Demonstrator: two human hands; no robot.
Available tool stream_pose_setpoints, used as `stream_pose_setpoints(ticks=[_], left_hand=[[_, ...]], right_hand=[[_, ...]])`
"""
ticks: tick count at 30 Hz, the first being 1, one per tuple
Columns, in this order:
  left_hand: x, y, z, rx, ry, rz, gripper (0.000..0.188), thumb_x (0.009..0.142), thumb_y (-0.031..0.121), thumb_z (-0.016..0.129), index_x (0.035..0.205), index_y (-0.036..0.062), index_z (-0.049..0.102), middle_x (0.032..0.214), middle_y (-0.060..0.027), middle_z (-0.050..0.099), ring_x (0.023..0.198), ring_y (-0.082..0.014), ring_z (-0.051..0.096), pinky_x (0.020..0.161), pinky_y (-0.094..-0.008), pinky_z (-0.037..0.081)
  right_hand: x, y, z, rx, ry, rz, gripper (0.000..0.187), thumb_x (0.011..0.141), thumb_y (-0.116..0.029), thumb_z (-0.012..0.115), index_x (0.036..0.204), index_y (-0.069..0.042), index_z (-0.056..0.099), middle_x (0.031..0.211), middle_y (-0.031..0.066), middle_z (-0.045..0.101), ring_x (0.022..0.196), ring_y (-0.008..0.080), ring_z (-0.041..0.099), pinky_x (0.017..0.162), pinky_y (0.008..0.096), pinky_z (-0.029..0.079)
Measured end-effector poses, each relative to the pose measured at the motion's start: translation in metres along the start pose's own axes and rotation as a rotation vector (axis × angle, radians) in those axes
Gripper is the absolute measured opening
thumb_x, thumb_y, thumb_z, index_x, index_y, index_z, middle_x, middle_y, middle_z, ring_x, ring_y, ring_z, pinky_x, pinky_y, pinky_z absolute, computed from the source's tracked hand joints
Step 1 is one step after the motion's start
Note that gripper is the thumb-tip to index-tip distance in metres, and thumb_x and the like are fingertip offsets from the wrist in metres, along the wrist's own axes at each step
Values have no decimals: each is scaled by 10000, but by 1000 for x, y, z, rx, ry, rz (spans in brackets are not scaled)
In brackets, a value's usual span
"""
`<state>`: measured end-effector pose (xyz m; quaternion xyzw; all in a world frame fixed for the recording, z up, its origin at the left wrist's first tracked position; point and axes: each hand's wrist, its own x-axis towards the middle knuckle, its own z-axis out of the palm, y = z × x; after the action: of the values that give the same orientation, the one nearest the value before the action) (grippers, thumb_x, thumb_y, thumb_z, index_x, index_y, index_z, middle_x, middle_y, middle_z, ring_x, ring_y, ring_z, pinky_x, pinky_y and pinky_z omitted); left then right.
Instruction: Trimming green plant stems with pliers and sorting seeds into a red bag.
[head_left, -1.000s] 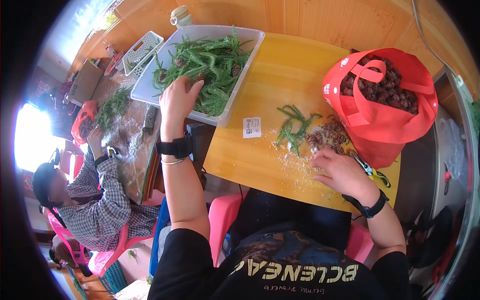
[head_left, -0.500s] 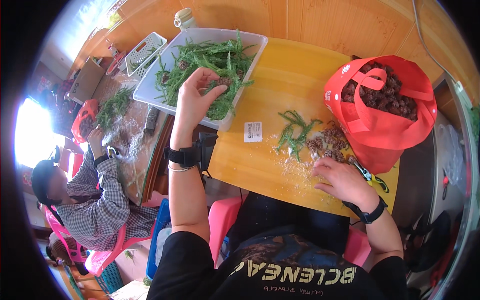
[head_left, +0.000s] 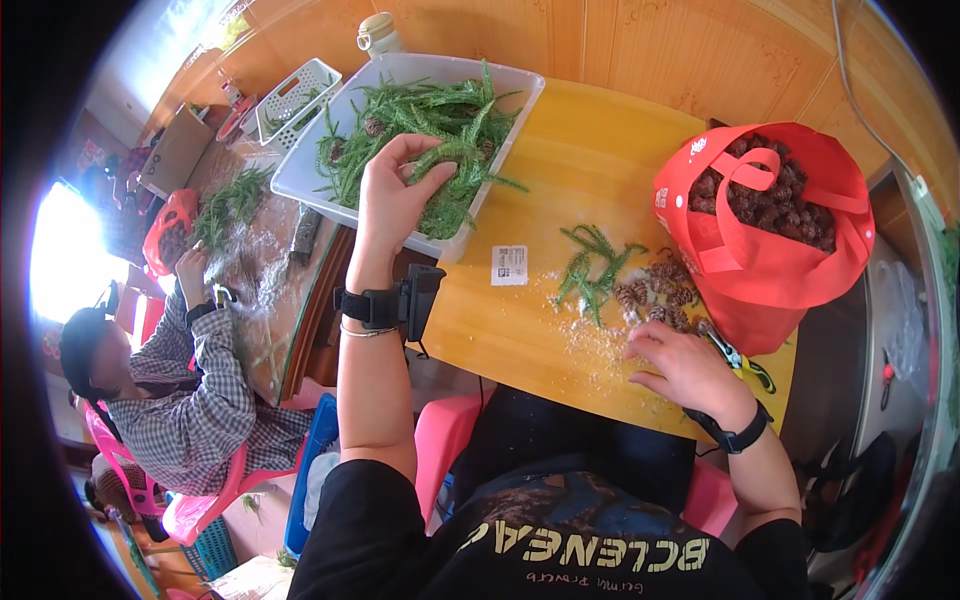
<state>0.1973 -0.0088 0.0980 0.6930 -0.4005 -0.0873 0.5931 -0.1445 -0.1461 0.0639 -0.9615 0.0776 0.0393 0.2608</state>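
Note:
Over a clear plastic bin (head_left: 535, 92) heaped with green pine sprigs, my left hand (head_left: 393, 195) pinches a sprig (head_left: 462, 158) between thumb and fingers. Its needles cover part of the fingertips. A few brown cones show among the greenery. My right hand (head_left: 685, 368) lies on the yellow table (head_left: 585, 130), fingers loosely bent and apart, holding nothing. Small pine cones (head_left: 655, 290) lie just beyond its fingertips, with a loose green sprig (head_left: 592, 270) to their left. Yellow-and-black pruning shears (head_left: 738, 358) lie beside that hand, partly hidden by the bag.
A red bag (head_left: 765, 260) full of dark cones stands at the right. Whitish crumbs (head_left: 595, 340) and a white label (head_left: 509, 265) are on the table. A lidded jar (head_left: 379, 36) stands behind the bin. At the left, a co-worker in a checked shirt (head_left: 205, 420) sits at another table.
My left hand has closed on a sprig in the bin and drawn it up slightly, where a cone showed between the fingers before. My right hand stays nearly still.

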Motion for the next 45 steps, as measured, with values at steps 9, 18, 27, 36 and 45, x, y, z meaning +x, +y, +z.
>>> stream_pose_setpoints(ticks=[9,18,27,36,45], left_hand=[[3,4,1,-73,-23,-27,199,790,-50,627,977,0,580,890,-50,648,797,-94,609,703,-216,487],[4,-3,0,197,3,-41,152,775,15,654,920,-16,620,836,-48,656,737,-79,600,670,-206,478],[18,-11,-11,113,-121,-136,223,816,142,674,922,-47,618,788,-73,659,697,-101,618,631,-224,488],[17,6,-26,936,156,228,666,641,330,800,1161,5,539,1010,-182,597,951,-319,573,826,-408,454],[-50,76,70,177,-346,119,173,903,77,517,1028,6,613,832,-75,651,768,-146,614,683,-265,469]], right_hand=[[-1,0,0,-13,-29,30,227,790,-198,657,970,-93,567,1025,61,535,911,291,585,755,395,491],[-3,-2,1,-26,-41,32,232,795,-202,651,981,-92,568,1012,69,543,907,296,586,752,399,491],[-5,7,-1,-29,82,5,196,776,-162,666,931,-70,589,939,104,549,840,309,601,716,402,502],[-2,19,12,-73,114,122,249,747,-111,662,967,-97,547,961,94,526,860,309,581,726,399,482],[5,28,38,-110,193,92,265,722,-68,661,934,-66,501,917,101,506,796,306,590,671,414,488]])
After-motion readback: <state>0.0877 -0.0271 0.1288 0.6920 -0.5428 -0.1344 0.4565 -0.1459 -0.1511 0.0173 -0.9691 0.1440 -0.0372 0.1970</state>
